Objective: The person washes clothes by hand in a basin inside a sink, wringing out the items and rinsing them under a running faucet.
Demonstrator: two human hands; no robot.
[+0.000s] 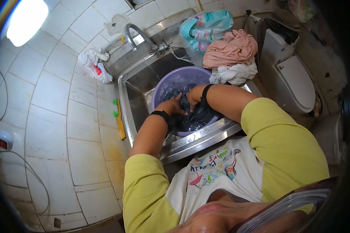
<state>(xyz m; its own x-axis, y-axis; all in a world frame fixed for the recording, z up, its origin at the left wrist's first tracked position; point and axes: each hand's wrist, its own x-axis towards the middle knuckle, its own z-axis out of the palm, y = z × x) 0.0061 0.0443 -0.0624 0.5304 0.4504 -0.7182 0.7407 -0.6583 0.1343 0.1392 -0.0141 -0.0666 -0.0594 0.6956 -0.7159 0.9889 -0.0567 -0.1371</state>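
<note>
A purple plastic basin (161, 80) stands in the stainless steel sink (138, 72). It holds sudsy water and a dark wet cloth (202, 114), partly under the surface. My left hand (176, 105) grips a bunched fold of this cloth from the left, its thumb showing on top. From the right, my right hand (193, 97) has hold of the same fold, and its fingertips are partly hidden in the fabric. The two hands are close together, and a black band circles each wrist.
A curved metal faucet (134, 33) rises behind the basin. On the sink's right lie a pink cloth (230, 49), a white cloth (236, 72) and a teal plastic bag (204, 29). A yellow-handled brush (120, 119) rests along the left rim. A toilet (296, 84) stands to the right.
</note>
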